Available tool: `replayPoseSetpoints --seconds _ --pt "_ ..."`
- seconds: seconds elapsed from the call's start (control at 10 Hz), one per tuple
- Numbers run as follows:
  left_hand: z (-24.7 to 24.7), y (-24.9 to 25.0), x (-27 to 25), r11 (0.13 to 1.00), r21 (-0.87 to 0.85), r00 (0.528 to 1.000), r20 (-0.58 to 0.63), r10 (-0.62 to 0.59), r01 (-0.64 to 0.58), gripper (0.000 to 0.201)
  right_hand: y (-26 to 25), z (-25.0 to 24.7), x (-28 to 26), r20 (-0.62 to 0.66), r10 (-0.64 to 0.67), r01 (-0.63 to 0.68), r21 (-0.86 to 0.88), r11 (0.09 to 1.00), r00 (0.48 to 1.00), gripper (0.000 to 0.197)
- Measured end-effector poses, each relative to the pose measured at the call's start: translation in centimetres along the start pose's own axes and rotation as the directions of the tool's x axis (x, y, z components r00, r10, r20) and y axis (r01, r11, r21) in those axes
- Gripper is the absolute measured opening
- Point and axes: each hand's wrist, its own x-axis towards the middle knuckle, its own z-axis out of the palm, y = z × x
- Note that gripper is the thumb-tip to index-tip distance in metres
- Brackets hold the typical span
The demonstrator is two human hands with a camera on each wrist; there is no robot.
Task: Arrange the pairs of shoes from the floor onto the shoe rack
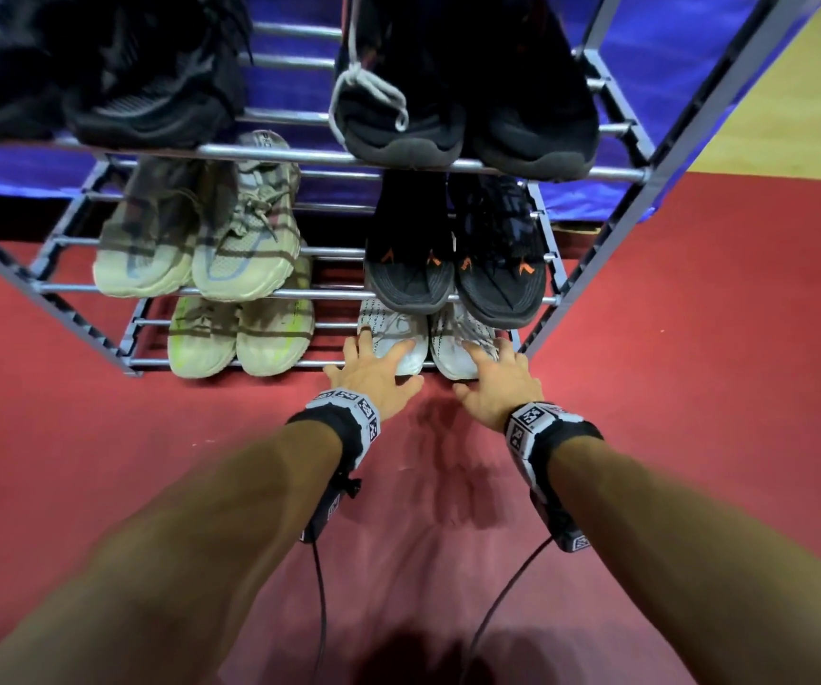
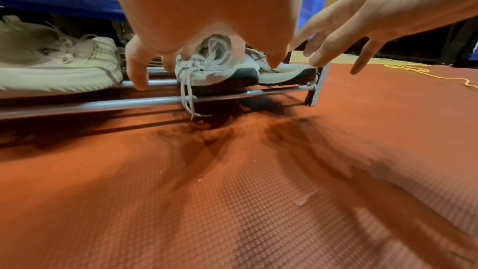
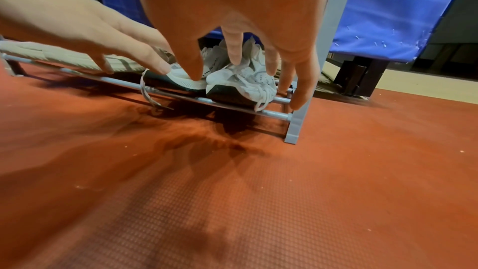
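Down at the bottom shelf of the shoe rack point(image 1: 279, 292), at its right-hand end beside the grey corner post point(image 3: 297, 126), sits the pair of white sneakers point(image 1: 423, 341), toes pointing out over the front rail point(image 2: 145, 101). The left hand point(image 1: 373, 375) is spread flat over the toe of the shoe farther from the post, fingers straight and splayed, and the right hand point(image 1: 497, 383) is spread the same way over the toe of the shoe next to the post; neither has curled round anything, so both are open, touching or just above the uppers. From the look of them I'd say these 2 shoes are light, with soft knit uppers that give under a press and a firmer dark sole underneath. The better places to take hold would be the heel collar or across the midfoot where the sole stiffens things, not the squashy toe. A loose lace point(image 2: 187, 97) dangles below the front rail and could snag on it if the shoe is dragged. The other 5 pairs sit on the shelves above and to the far side from the post, and no shoes show on the red mat point(image 1: 695, 388).
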Motion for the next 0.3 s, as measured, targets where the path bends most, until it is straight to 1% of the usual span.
replayPoseSetpoints --seconds 0.1,0.2,0.3 --pt "-0.3 -0.3 -1.1 1.0 -0.028 1.0 0.01 -0.01 0.01 0.062 -0.2 0.0 -0.6 -0.004 0.036 -0.036 -0.003 0.999 0.999 0.074" --pt "-0.9 -0.8 -2.5 0.999 -0.041 0.999 0.027 -0.03 0.031 0.064 -0.8 -0.3 -1.4 -0.029 0.057 -0.056 0.022 0.998 0.998 0.074" --pt "-1.6 -1.7 -3.6 0.997 -0.067 0.999 -0.004 -0.048 0.048 0.065 -1.7 -0.6 -2.2 -0.044 0.065 -0.064 0.029 0.998 0.997 0.069"
